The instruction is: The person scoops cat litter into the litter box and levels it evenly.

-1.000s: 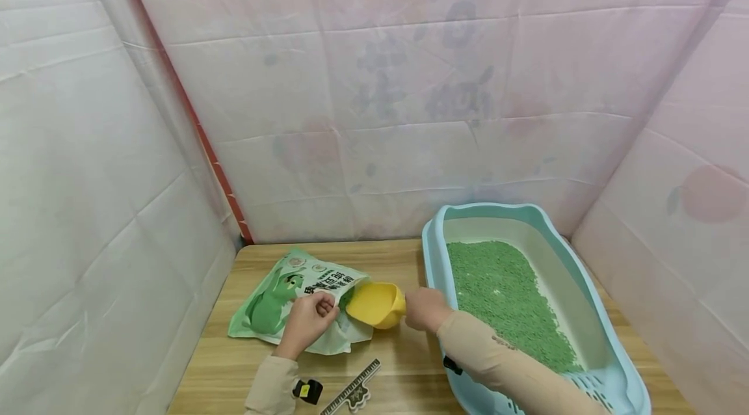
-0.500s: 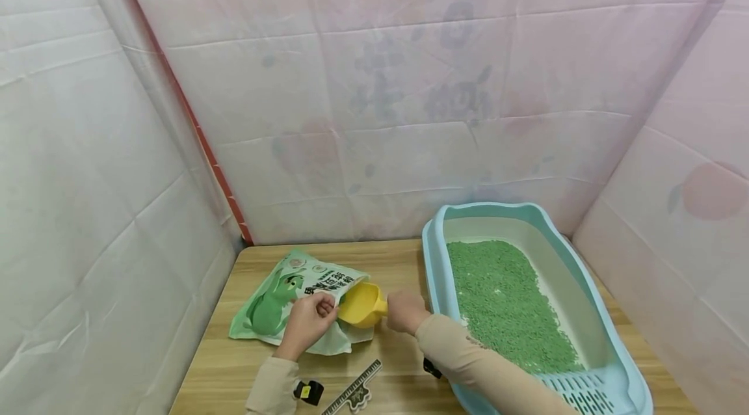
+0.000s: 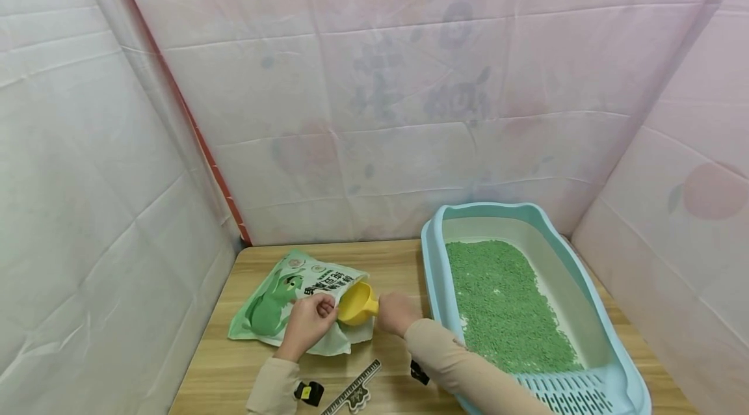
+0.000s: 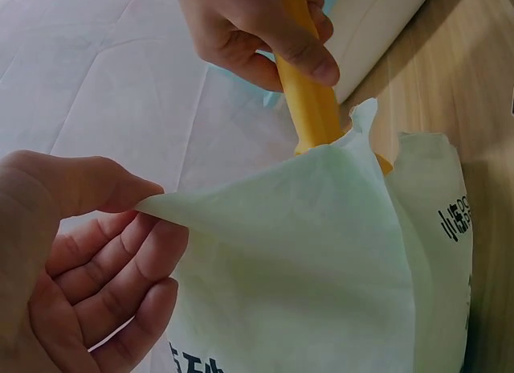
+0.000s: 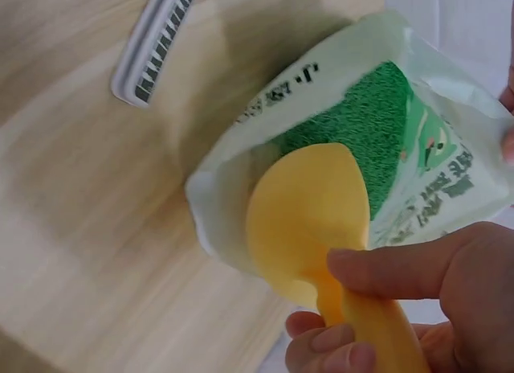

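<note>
A green and white bag (image 3: 269, 311) of green cat litter lies on its side on the wooden table. My left hand (image 3: 310, 324) pinches the edge of its mouth between thumb and forefinger; the other fingers are loosely curled, as the left wrist view shows. My right hand (image 3: 399, 313) grips the handle of a yellow scoop (image 5: 309, 212), thumb on top. The scoop's bowl sits in the bag's mouth, in front of the green pellets (image 5: 361, 124) inside. Its front edge is partly hidden by the bag in the head view.
On the right stands a blue litter box (image 3: 434, 272) with green pellets spread in it and a slotted front ledge. Near the table's front lies a ruler-like clip (image 3: 354, 389) with a dark scale. Fabric sheets (image 3: 374, 142) close in the back and sides.
My right hand has moved left, pushing the yellow scoop deeper into the bag's mouth. My left hand has kept its pinch on the bag's edge.
</note>
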{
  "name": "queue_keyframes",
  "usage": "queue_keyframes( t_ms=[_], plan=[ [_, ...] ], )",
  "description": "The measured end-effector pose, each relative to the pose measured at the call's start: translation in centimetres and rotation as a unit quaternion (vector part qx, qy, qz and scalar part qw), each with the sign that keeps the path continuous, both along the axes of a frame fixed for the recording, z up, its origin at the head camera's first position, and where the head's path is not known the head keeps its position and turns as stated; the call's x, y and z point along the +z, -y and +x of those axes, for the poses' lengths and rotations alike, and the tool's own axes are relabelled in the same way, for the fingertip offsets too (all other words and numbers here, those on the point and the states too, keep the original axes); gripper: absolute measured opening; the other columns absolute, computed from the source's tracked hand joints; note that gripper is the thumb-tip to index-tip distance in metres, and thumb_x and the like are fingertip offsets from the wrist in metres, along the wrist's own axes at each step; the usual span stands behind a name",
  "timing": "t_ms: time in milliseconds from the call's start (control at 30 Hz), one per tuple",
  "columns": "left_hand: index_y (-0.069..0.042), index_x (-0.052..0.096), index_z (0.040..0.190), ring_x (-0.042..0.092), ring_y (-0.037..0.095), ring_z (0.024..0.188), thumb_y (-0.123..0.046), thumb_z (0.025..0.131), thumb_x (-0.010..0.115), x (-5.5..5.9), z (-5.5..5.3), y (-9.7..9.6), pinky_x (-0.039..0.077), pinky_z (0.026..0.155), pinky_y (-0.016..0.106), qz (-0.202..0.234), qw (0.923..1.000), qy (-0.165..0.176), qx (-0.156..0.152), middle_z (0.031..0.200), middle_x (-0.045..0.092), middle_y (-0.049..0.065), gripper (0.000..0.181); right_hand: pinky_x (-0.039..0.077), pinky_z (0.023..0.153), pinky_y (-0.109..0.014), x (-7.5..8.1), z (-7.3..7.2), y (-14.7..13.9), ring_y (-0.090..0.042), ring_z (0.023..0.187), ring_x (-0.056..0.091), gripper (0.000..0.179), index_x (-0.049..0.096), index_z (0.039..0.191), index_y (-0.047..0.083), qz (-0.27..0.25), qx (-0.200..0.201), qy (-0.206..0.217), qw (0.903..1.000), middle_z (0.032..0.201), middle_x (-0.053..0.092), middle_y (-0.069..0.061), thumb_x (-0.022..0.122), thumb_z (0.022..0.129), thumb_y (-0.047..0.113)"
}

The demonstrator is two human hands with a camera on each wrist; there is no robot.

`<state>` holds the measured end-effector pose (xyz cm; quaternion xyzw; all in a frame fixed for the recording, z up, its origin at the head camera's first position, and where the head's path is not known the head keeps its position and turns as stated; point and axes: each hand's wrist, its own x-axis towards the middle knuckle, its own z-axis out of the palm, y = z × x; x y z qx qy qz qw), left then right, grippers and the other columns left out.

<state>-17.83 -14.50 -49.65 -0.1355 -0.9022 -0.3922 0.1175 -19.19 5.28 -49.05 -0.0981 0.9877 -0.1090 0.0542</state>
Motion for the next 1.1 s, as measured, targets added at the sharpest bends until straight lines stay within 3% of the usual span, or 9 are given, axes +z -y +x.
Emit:
queue_keyframes(
  t_ms=[200, 333, 533, 833, 967, 1100],
  plan=[
    [-0.007, 0.068, 0.077, 0.055, -0.003, 0.06, -0.004, 0.077, 0.071, 0.0, -0.1, -0.1, 0.048, 0.056, 0.015, -0.013, 0.9998, -0.011, 0.003, 0.067, 0.066, 0.0, 0.005, 0.037, 0.047, -0.028, -1.3, 0.0, 0.6, -0.015, 0.052, 0.042, 0.013, 0.052, 0.066, 0.01, -0.033, -0.014, 0.009, 0.9993, 0.059, 0.05, -0.003, 0.065, 0.069, 0.008],
    [-0.007, 0.067, 0.075, 0.053, -0.003, 0.059, -0.003, 0.077, 0.07, -0.1, -0.2, -0.2, 0.048, 0.056, 0.014, -0.017, 0.9998, -0.007, 0.003, 0.067, 0.066, 0.0, 0.005, 0.038, 0.046, -0.029, -2.1, -0.2, 1.2, -0.015, 0.051, 0.043, 0.008, 0.057, 0.067, 0.008, -0.027, -0.024, 0.009, 0.9993, 0.059, 0.052, -0.003, 0.065, 0.07, 0.006],
    [-0.008, 0.067, 0.075, 0.052, -0.005, 0.059, -0.004, 0.078, 0.07, -0.1, -0.1, -0.4, 0.048, 0.056, 0.014, -0.007, 0.9999, 0.008, -0.003, 0.067, 0.065, -0.001, 0.005, 0.042, 0.047, -0.03, -3.2, -0.2, 2.3, -0.016, 0.053, 0.048, 0.013, 0.058, 0.066, 0.008, -0.024, -0.045, -0.012, 0.9986, 0.061, 0.058, -0.005, 0.07, 0.071, 0.01],
    [-0.006, 0.068, 0.077, 0.055, -0.004, 0.061, -0.003, 0.078, 0.07, -0.2, -0.3, -0.4, 0.049, 0.058, 0.014, 0.006, 0.9998, 0.012, -0.012, 0.069, 0.067, 0.0, 0.004, 0.05, 0.052, -0.035, -3.7, 0.2, 3.2, -0.021, 0.058, 0.055, 0.016, 0.06, 0.079, 0.003, -0.024, -0.072, -0.021, 0.9969, 0.066, 0.059, -0.008, 0.073, 0.072, 0.01],
    [-0.005, 0.069, 0.08, 0.058, -0.001, 0.063, -0.006, 0.079, 0.072, -0.1, -0.5, -0.3, 0.051, 0.06, 0.015, 0.013, 0.9997, 0.02, -0.003, 0.071, 0.068, 0.001, 0.003, 0.048, 0.051, -0.036, -5.2, 1.0, 2.5, -0.022, 0.057, 0.054, 0.016, 0.059, 0.082, 0.002, -0.04, -0.069, -0.031, 0.9963, 0.066, 0.058, -0.009, 0.071, 0.074, 0.008],
    [-0.006, 0.07, 0.082, 0.059, 0.001, 0.063, -0.007, 0.08, 0.072, -0.2, -0.5, -0.1, 0.051, 0.06, 0.016, 0.02, 0.9997, 0.015, 0.003, 0.071, 0.069, 0.001, 0.003, 0.046, 0.053, -0.037, -7.1, 1.7, 1.9, -0.021, 0.059, 0.053, 0.017, 0.057, 0.084, 0.002, -0.082, -0.077, -0.003, 0.9936, 0.069, 0.057, -0.009, 0.07, 0.073, 0.004]
  ],
)
